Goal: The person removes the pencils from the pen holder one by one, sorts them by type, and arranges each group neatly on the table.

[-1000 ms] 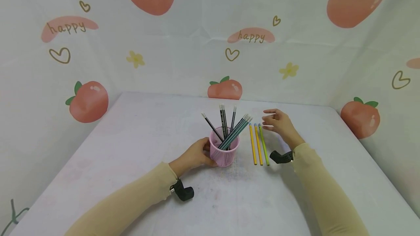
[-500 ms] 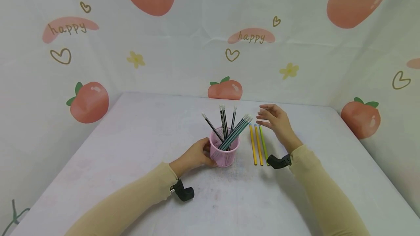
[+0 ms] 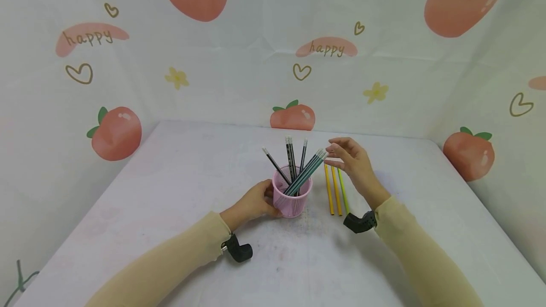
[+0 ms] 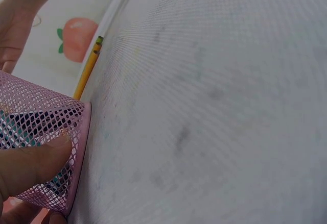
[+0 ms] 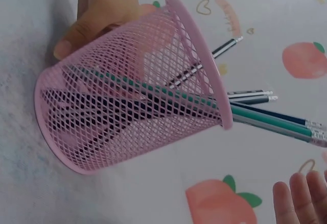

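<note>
My left hand (image 3: pixel 251 200) grips a pink mesh pencil cup (image 3: pixel 291 206) standing on the table, its thumb (image 4: pixel 38 164) pressed on the mesh in the left wrist view. Several black pencils (image 3: pixel 292 158) and dark teal pencils (image 3: pixel 304 174), eraser ends up, lean inside the cup. My right hand (image 3: pixel 355 165) hovers just right of the teal pencils' eraser ends, fingers loosely bent. In the right wrist view its fingers (image 5: pixel 302 196) appear below those ends with a gap between. Under it lie two yellow pencils (image 3: pixel 328 191) and a green pencil (image 3: pixel 343 192), side by side.
A white tabletop (image 3: pixel 204 169) carries everything. Behind it hangs a white cloth (image 3: pixel 239 84) printed with peaches, hearts and flowers. Black wrist cameras (image 3: pixel 239 250) stick out from both cuffs, and a green cord (image 3: pixel 20 278) shows at the lower left edge.
My right hand has moved left from beside the loose pencils to the eraser ends of the teal pencils. My left hand and the cup have stayed put.
</note>
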A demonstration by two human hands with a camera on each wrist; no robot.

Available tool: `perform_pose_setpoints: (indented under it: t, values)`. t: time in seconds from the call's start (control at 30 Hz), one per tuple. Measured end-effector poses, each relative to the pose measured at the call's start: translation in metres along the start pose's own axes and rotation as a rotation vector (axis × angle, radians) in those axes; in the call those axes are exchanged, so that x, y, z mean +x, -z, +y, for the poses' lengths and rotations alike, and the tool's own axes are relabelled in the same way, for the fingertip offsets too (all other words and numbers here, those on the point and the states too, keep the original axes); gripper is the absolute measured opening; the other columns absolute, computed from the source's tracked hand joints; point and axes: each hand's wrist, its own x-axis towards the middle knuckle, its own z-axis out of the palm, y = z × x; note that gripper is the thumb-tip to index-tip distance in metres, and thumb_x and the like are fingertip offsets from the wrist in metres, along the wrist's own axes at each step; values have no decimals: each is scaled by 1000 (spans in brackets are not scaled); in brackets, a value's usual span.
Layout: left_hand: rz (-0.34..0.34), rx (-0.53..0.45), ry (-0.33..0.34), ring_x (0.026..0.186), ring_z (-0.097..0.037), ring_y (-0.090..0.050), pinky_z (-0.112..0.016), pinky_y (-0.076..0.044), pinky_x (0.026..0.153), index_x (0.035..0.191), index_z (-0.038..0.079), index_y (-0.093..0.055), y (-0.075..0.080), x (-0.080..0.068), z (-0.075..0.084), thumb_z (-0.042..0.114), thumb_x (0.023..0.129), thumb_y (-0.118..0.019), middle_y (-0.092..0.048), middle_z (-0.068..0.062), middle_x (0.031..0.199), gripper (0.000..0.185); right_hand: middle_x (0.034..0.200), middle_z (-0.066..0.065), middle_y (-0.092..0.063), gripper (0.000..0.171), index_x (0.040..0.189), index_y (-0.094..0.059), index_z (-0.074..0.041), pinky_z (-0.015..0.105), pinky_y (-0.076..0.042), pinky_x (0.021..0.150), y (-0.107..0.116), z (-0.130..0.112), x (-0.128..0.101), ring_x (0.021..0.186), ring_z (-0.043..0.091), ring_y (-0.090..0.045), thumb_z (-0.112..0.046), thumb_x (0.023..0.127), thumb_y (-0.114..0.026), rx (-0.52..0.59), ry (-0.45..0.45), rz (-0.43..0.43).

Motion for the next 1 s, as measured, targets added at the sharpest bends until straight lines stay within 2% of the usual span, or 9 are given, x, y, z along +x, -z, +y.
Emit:
perform_pose_setpoints:
  t: [0.07,0.3,0.5,0.73,1.0]
  values:
    - [2,3,-5,105,-25,-61,-37,-51,92,122,-7,-52,0,0,0,-4,63,-83,-63,-18,115,67,101,0,-59,20,114,-55,-15,25,-56,82,-1,0,-3,92,11,-62,-26,98,-56,-6,4,-14]
    - [4,4,4,106,-25,-60,-37,-51,92,123,-5,-53,-1,-1,2,-4,63,-83,-63,-17,116,68,106,-1,-59,39,125,-48,1,27,-56,83,-3,5,-10,98,19,-64,-26,98,-56,-55,-4,-59]
    - [5,8,14,109,-26,-59,-39,-49,96,125,-6,-52,0,0,2,-5,63,-82,-62,-17,117,69,109,0,-59,33,121,-49,-1,28,-56,84,-6,11,-16,100,20,-64,-22,97,-58,-60,-26,-85]
    - [8,15,22,109,-26,-59,-41,-48,98,124,-5,-52,0,1,1,-5,62,-83,-62,-16,117,68,108,7,-57,27,116,-48,-1,30,-57,83,-12,16,-23,102,23,-64,-16,96,-59,-42,-39,-107]
    - [3,17,5,107,-26,-60,-41,-49,97,123,-6,-52,0,0,2,-4,63,-83,-62,-18,116,68,102,0,-59,25,113,-48,2,33,-57,83,-17,23,-27,97,17,-65,-9,94,-60,-10,-23,-137]
